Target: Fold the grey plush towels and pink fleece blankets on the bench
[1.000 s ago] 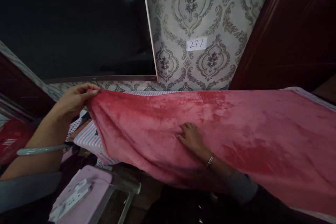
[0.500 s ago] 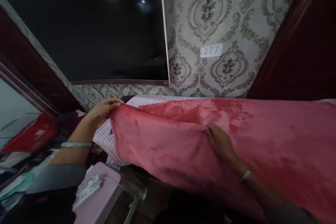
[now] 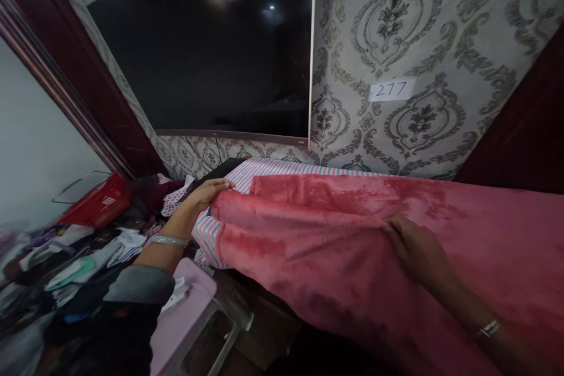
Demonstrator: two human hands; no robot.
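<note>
A red plush blanket (image 3: pixel 282 235) spreads over a surface covered by a striped cloth (image 3: pixel 264 170) and hangs down at the front. My left hand (image 3: pixel 212 191) pinches the blanket's left corner, with a bangle on the wrist. Further right, my right hand (image 3: pixel 412 244) is closed on the same raised edge, fingers gripping a fold. Between the two hands the edge is stretched into a ridge. Beyond it, another part of the blanket lies flat near the wall.
A pink stool (image 3: pixel 198 282) with a white power strip (image 3: pixel 176 296) on it stands below my left arm. Piled clothes (image 3: pixel 88 264) and a red bag (image 3: pixel 99 200) are at the left. A large television (image 3: pixel 238 53) hangs on the patterned wall, beside a paper label (image 3: pixel 392 89).
The view has turned left, so things appear further right. The held edge of the blanket is lower and its left end now folds over, both hands keeping their grip.
</note>
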